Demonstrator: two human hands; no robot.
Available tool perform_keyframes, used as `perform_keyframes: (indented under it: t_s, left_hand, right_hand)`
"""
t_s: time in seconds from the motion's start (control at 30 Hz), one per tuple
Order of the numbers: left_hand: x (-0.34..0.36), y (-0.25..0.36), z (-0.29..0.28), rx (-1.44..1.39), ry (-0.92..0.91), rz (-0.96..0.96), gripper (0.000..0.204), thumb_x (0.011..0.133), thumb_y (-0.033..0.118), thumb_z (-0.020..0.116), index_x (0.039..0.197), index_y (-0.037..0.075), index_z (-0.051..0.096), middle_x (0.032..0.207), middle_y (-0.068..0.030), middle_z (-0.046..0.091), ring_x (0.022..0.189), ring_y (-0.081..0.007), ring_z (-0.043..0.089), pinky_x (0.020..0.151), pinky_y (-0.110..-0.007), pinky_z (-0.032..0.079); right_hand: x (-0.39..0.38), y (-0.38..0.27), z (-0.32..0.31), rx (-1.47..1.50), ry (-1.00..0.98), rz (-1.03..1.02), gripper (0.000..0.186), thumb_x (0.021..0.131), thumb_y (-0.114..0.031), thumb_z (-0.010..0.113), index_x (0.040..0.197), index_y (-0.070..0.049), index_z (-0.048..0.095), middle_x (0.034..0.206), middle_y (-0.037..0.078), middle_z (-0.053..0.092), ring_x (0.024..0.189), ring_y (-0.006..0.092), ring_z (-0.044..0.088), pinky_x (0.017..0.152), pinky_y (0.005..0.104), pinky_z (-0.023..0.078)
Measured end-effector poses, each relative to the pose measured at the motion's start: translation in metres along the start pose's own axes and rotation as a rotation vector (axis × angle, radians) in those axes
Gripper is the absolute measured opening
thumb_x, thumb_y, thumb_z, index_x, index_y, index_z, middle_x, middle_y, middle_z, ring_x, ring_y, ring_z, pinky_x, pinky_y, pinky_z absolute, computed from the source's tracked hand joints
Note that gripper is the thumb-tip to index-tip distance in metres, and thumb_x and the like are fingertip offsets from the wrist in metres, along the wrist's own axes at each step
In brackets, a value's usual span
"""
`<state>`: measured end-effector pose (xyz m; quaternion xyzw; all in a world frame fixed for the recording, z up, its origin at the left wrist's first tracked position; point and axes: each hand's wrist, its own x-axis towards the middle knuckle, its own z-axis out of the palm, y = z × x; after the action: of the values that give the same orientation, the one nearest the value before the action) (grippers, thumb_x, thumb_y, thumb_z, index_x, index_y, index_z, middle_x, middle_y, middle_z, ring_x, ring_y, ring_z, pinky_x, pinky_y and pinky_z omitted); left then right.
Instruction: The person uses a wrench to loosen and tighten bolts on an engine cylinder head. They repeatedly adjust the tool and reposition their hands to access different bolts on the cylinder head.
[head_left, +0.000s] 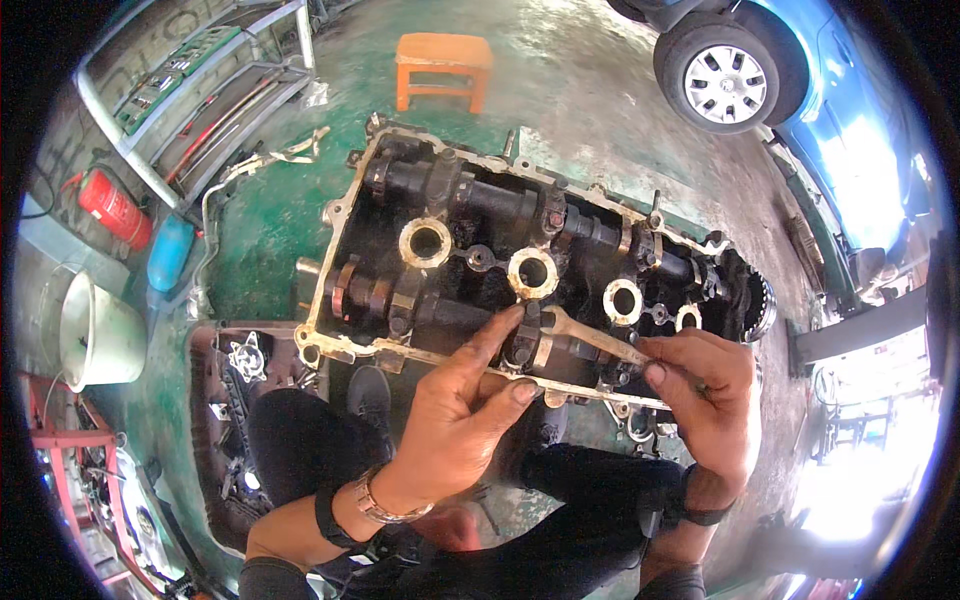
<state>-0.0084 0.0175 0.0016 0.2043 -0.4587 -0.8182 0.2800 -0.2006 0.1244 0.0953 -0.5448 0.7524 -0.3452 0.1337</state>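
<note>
Here we note our right hand pinched, thumb against fingers, on a flat tan tool; its flared end lies left of that grip, over the engine. Our left hand, beside that end, is spread: thumb and forefinger parted, fingertip at the engine. Left wrist slants up rightward; right wrist bends inward.
</note>
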Motion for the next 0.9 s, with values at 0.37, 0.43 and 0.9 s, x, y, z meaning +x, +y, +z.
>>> perform_keyframes:
  t_s: [0.37, 0.43, 0.9]
  left_hand:
    - [0.000, 0.000, 0.000, 0.001, -0.006, 0.020, 0.062, 0.097, 0.001, 0.060, 0.153, 0.002, 0.032, 0.090, -0.0036, 0.069, 0.068, 0.0006, 0.045, 0.058, -0.017, 0.034]
    - [0.000, 0.001, -0.002, 0.022, -0.024, 0.021, 0.062, 0.097, 0.001, 0.060, 0.153, 0.002, 0.032, 0.090, -0.0036, 0.069, 0.067, 0.0007, 0.044, 0.058, -0.017, 0.034]
    - [0.001, -0.001, 0.000, 0.050, 0.055, 0.008, 0.065, 0.096, 0.011, 0.066, 0.152, 0.002, 0.034, 0.074, 0.0019, 0.058, 0.054, -0.0014, 0.040, 0.047, -0.019, 0.031]
  right_hand:
    - [0.024, 0.028, 0.001, 0.247, -0.120, 0.087, 0.012, 0.087, -0.001, 0.069, 0.096, 0.005, 0.073, 0.077, 0.009, 0.070, 0.067, 0.0123, 0.063, 0.062, 0.0266, 0.049]
    - [0.032, 0.029, 0.001, 0.253, -0.139, 0.122, 0.012, 0.087, -0.002, 0.069, 0.096, 0.005, 0.073, 0.077, 0.008, 0.070, 0.067, 0.0115, 0.063, 0.061, 0.0264, 0.049]
    - [0.053, 0.025, 0.014, -0.170, 0.025, -0.038, 0.016, 0.080, -0.011, 0.077, 0.079, 0.002, 0.069, 0.060, 0.008, 0.060, 0.050, 0.0127, 0.056, 0.048, 0.0292, 0.041]
